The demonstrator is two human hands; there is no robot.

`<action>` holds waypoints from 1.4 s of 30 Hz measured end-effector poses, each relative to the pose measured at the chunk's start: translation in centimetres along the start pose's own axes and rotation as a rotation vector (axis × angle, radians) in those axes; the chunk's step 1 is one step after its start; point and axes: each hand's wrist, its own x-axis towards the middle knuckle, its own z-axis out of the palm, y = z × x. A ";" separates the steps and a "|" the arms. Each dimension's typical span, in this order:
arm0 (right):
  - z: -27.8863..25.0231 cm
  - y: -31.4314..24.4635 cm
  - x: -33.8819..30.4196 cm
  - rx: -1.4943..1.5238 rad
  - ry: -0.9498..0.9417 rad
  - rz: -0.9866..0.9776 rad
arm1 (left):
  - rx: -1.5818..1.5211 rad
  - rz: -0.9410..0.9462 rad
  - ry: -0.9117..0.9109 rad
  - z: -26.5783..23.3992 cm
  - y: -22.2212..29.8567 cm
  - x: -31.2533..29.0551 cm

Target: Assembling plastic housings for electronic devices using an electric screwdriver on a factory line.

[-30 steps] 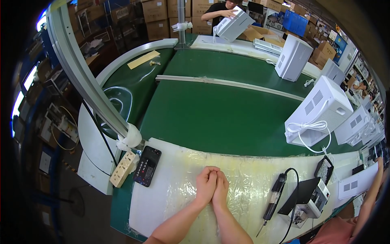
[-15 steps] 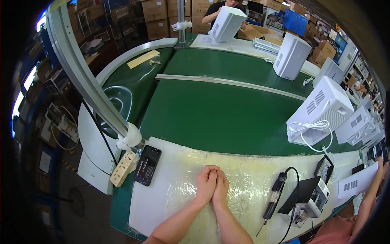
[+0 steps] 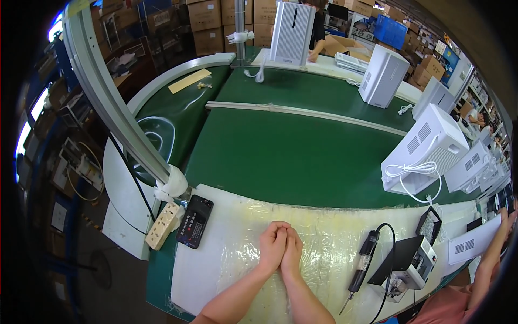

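Note:
My left hand [image 3: 272,244] and my right hand [image 3: 293,250] rest pressed together on the plastic-covered white work surface [image 3: 226,259] at the near edge of the green conveyor belt [image 3: 291,156]. Their fingers are curled against each other and hold nothing. A black phone [image 3: 195,220] lies to the left of my hands. An electric screwdriver [image 3: 362,260] with a black cable lies to the right. The nearest white appliance [image 3: 426,154], with a coiled white cord on its side, stands on the belt at the right.
A beige power strip [image 3: 163,224] sits by a slanted metal post [image 3: 116,102]. A black and white device [image 3: 411,262] stands at the right. More white appliances [image 3: 384,75] line the belt. A person at the far end holds one upright [image 3: 292,32]. Another person's arm [image 3: 493,254] is at the right.
The person at the far end has set the white unit upright on the far table. The appliances on the belt have shifted slightly. My hands have stayed together in place.

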 end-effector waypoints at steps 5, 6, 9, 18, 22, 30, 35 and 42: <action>-0.1 0.1 0.1 -0.008 -0.010 -0.009 | 0.004 0.010 0.004 0.0 -0.1 0.0; -0.1 0.1 0.1 -0.008 -0.009 -0.008 | 0.010 0.011 0.000 0.0 -0.1 0.0; 0.0 0.1 0.1 0.001 0.002 0.000 | 0.019 0.013 -0.005 0.0 0.0 0.0; -0.2 0.2 0.1 0.007 -0.008 -0.012 | -0.011 0.001 -0.008 0.1 0.0 -0.1; -0.1 0.3 0.1 -0.016 0.015 -0.009 | -0.010 -0.018 -0.012 0.1 0.4 -0.1; 0.4 -0.7 0.0 -0.054 0.005 -0.032 | 0.029 0.062 -0.027 -0.5 -1.1 0.8; 0.3 -0.1 0.4 -0.001 -0.016 -0.081 | 0.083 0.152 -0.014 -0.3 -1.2 1.1; -0.7 0.2 1.5 0.333 -0.142 0.075 | 1.245 0.677 -0.389 4.7 7.5 8.2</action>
